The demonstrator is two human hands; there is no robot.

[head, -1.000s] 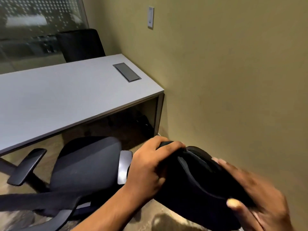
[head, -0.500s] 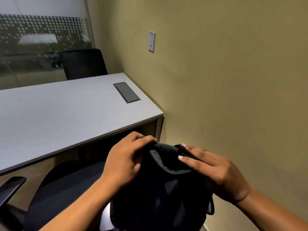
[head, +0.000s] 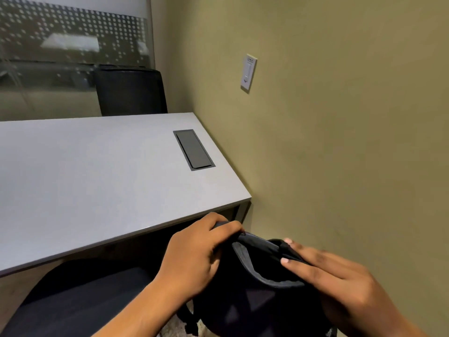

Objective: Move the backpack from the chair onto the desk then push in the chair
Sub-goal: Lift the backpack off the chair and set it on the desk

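A black backpack (head: 257, 295) hangs in the air at the lower right, just below and in front of the desk's near right corner. My left hand (head: 196, 254) grips its top edge on the left. My right hand (head: 340, 280) holds its top right side, fingers laid over the rim. The white desk (head: 85, 181) stretches across the left and middle, its top bare apart from a grey cable hatch (head: 194, 149). The black office chair (head: 80, 297) sits at the lower left, its seat partly under my left forearm.
An olive wall (head: 340, 142) runs close along the desk's right side, with a white switch plate (head: 248, 73) on it. A second dark chair (head: 131, 90) stands behind the desk's far edge. Frosted glass with a dot pattern (head: 73, 40) fills the back left.
The backpack has risen from beside the chair seat toward the desk's front edge, with both hands staying on it. My view has tilted up, so less of the chair shows.
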